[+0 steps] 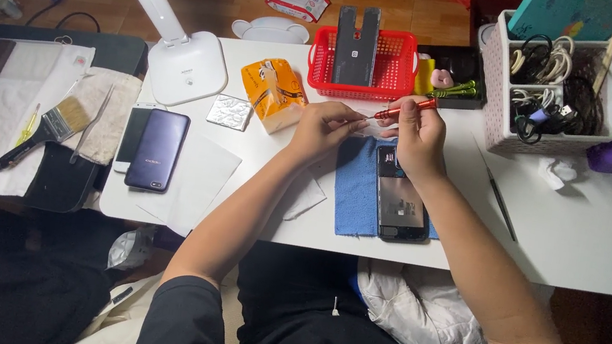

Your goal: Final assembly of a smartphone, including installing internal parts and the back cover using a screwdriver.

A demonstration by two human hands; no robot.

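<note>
The right hand grips a red screwdriver, its tip pointing left toward the left hand, whose fingers pinch something too small to make out. Both hands hover above a blue cloth on the white table, where an opened phone lies. A red basket stands just behind.

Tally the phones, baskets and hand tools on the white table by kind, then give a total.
Phones: 3, an opened one on the blue cloth, a dark blue one, a white one beside it.
Baskets: 2, a red basket and a white basket.
Screwdrivers: 1, a red screwdriver in the right hand.
Slim dark probes: 1.
Total: 7.
</note>
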